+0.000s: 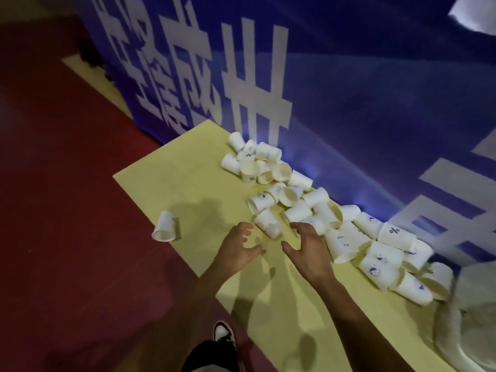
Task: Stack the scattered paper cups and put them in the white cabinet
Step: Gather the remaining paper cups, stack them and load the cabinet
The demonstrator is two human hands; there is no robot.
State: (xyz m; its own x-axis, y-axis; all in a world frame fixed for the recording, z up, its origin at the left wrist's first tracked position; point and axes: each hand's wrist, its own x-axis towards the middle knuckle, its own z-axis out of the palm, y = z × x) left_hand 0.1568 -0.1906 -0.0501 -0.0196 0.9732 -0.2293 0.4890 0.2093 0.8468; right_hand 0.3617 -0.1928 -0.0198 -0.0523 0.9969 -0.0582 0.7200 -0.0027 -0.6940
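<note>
So there's a pale yellow mat (193,189) laid on a dark red floor (67,183), running along the bottom of a big blue banner (362,103) with huge white characters on it. The paper cups (295,200) are dumped in a long messy pile right against the foot of that banner, from the far end of the mat down to the near right. Nearly all of them are on their sides, mouths pointing every which way, some leaning on each other. A few have little blue prints and a few have a "%" mark on them.

One stray cup (164,227) is off on its own at the left edge of the mat, well apart from the pile, tipped over with its open end facing the camera side.

The person is bent over the middle of the pile with both bare arms stretched out. Left hand (239,251) has the fingers spread and curled, holding nothing, hovering just beside one tipped cup (268,226) at the near edge of the pile. Right hand (308,248) is the same deal, fingers wide apart and empty, right next to the cups but I can't tell if it's actually touching any.

Down at the bottom you can see a sneaker (224,334) on the red floor. No cups are stacked yet, and there's something pale and blurry at the lower right edge that I can't make out
</note>
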